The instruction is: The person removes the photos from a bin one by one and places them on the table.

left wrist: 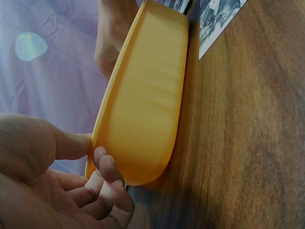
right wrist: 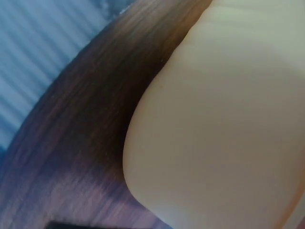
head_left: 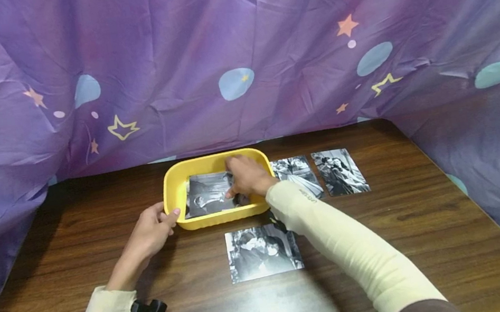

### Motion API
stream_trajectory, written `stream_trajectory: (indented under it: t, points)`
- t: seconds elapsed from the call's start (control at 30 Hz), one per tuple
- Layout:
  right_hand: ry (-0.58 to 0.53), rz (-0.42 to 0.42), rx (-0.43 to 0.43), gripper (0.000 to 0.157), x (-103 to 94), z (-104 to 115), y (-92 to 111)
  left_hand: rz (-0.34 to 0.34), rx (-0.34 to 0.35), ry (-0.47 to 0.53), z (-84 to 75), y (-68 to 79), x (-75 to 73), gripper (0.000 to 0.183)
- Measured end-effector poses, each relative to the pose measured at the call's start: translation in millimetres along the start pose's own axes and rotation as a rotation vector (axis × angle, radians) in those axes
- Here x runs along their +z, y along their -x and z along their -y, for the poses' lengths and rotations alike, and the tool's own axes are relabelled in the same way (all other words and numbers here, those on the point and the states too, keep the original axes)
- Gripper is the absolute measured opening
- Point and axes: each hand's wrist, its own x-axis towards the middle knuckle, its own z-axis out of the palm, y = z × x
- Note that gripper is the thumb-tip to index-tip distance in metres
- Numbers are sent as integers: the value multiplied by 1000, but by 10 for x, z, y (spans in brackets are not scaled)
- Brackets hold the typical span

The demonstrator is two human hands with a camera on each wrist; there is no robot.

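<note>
A yellow plastic tray [head_left: 220, 217] stands toward the back of the wooden table, with a black-and-white photo [head_left: 206, 186] inside it. My left hand [head_left: 150, 231] pinches the tray's rim at the near left corner; in the left wrist view, the thumb lies over the rim and the fingers curl against the outer wall. My right hand [head_left: 248, 175] reaches into the tray from the right, over the right part of the photo. Its thumb comes down on the print and its fingers bend toward the far side; I cannot tell whether they grip the photo.
Right of the tray lie a partly covered photo [head_left: 298, 173] and another photo [head_left: 340, 171]. A further photo [head_left: 263, 252] lies in front, near the right forearm. A purple curtain [head_left: 199, 67] with stars hangs behind the table [head_left: 415, 239]. The tray's wall [right wrist: 214, 119] fills much of the right wrist view.
</note>
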Motion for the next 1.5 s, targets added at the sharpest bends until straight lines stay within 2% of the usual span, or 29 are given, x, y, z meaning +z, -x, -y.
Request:
stream_trajectory:
  t: [0.5, 0.93, 1.2, 1.5]
  points:
    - [-10, -113, -95, 28, -192, -54, 57, 1, -23, -13, -32, 11, 12, 50]
    - [-317, -91, -80, 23, -455, -125, 162, 5, -33, -16, -27, 16, 21, 49]
    - [-398, -117, -61, 22, -676, -197, 254, 5, -17, -14, -28, 17, 17, 48]
    - [-547, -164, -11, 22, -933, -491, 479, 5, -17, -19, -29, 19, 7, 48]
